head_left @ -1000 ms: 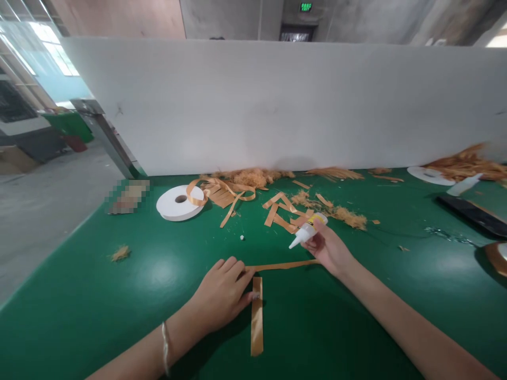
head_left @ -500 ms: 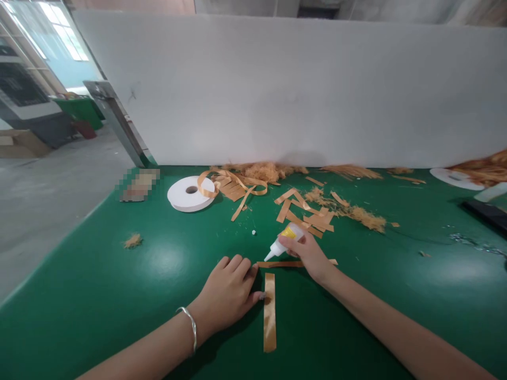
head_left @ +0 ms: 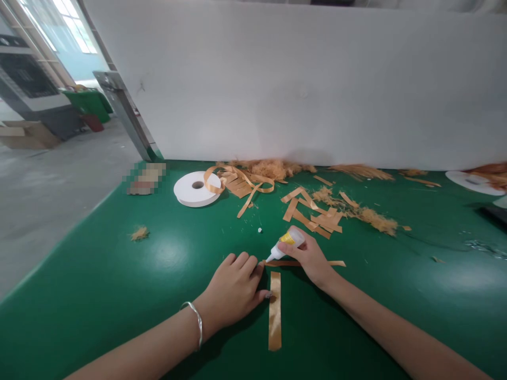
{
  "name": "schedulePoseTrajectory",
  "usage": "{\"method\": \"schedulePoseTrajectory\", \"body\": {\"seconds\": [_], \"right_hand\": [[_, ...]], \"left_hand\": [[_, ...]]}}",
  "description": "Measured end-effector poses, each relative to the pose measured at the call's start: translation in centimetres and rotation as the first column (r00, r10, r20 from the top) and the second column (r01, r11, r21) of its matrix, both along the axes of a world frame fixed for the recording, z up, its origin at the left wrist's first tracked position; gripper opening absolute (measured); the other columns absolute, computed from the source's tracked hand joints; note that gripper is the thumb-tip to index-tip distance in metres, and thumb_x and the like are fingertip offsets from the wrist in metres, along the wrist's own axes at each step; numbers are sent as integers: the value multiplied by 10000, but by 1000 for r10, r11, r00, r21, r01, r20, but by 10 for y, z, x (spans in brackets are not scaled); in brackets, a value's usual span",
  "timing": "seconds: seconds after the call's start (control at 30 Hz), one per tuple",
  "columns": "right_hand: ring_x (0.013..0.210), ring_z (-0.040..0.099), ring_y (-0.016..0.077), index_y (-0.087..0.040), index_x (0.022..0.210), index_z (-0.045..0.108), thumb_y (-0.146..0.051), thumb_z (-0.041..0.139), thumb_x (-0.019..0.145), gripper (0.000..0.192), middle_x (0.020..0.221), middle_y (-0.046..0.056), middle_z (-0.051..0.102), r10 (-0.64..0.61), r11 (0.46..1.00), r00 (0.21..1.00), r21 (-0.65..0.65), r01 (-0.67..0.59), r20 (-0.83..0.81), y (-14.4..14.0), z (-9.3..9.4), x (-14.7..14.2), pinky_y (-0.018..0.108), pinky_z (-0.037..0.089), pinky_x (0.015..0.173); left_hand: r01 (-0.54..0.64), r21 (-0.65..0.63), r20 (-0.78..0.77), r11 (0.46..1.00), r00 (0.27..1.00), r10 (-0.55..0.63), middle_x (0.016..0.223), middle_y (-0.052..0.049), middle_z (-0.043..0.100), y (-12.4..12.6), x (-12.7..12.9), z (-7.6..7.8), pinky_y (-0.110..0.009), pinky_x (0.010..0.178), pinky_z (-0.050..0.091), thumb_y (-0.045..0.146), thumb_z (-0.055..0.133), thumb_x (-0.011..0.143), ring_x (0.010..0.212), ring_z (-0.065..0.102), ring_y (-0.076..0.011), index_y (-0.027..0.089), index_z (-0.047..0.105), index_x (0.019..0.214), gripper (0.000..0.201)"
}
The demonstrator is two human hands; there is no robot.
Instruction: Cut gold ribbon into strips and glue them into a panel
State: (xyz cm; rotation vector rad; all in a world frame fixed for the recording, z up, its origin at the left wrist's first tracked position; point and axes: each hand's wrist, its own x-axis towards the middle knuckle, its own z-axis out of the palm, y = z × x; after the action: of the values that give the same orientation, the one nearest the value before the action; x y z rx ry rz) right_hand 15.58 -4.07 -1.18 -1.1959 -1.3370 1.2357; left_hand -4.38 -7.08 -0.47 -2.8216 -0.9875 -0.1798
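In my right hand (head_left: 309,258) is a small white glue bottle (head_left: 293,237) with a yellow label, tilted nozzle-down to the left. Its tip meets the left end of a narrow orange-gold ribbon strip (head_left: 336,263) lying crosswise, partly hidden behind that hand. My left hand (head_left: 235,287), a silver bangle at its wrist, rests palm down with bent fingers. Its index fingertip presses beside that same ribbon end, while the thumb, held apart, touches the edge of a second ribbon strip (head_left: 274,327) lying lengthwise.
Behind the hands lie several cut ribbon pieces (head_left: 327,219) and a white ribbon roll (head_left: 192,196) with a loose tail. Frayed fibres (head_left: 273,169) line the foot of a white upright board (head_left: 237,79). A small white cap-like bit (head_left: 260,230) sits on the green table (head_left: 99,316).
The view has shifted slightly, moving everything a little to the right. The bottle's nozzle has come down closer to the ribbon's left end, near my left index finger.
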Motion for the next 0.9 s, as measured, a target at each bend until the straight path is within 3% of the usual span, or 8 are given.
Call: {"method": "schedulePoseTrajectory", "body": {"seconds": [0.6, 0.9], "right_hand": [[520, 346, 99, -211, 602, 382, -483, 709, 640, 427, 584, -61, 339, 1, 1000, 998, 13, -1, 57, -1, 6, -5, 229, 308, 485], [522, 344, 97, -203, 590, 399, -466, 700, 663, 406, 575, -58, 353, -38, 996, 993, 87, 28, 116, -1, 5, -5, 230, 301, 493]], "left_hand": [[1, 0, -17, 1000, 1000, -2, 857, -63, 529, 0, 0, 1, -347, 635, 336, 460, 450, 885, 801, 478, -213, 98, 595, 1018, 412], [6, 14, -19, 1000, 1000, -6, 844, -63, 527, 0, 1, 1, -341, 629, 327, 459, 458, 881, 796, 478, -208, 98, 598, 999, 405]]}}
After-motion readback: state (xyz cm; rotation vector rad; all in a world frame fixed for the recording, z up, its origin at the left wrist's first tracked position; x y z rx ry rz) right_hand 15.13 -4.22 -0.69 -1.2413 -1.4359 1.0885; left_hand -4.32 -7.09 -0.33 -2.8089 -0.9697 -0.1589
